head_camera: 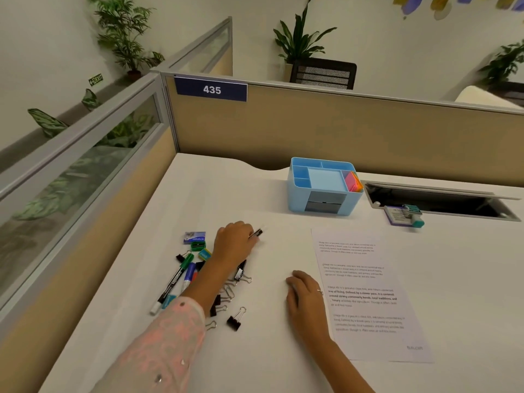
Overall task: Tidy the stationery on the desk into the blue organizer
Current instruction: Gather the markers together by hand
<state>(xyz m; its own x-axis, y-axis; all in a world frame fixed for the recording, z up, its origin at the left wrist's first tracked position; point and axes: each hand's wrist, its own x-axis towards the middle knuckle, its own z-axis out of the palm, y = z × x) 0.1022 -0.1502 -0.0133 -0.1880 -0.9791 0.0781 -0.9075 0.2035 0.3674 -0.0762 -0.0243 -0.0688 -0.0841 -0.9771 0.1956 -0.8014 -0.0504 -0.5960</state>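
On a white desk (170, 364), the left hand (234, 242) grips a small dark item (256, 233), blurred, above a scatter of stationery. Beside and under the forearm lie a green marker (174, 282), a blue marker (188, 276), a green sharpener (198, 245), a small box (194, 237), an eraser (204, 254) and several binder clips (235, 320). The right hand (304, 293) rests on the desk, fingers curled loosely, touching the left edge of a printed sheet (368, 293). Farther back stands the blue organizer (297, 199), with coloured notes (354, 181) in its right compartment. To its right, a stapler (405, 215) sits at a cable slot (439, 199).
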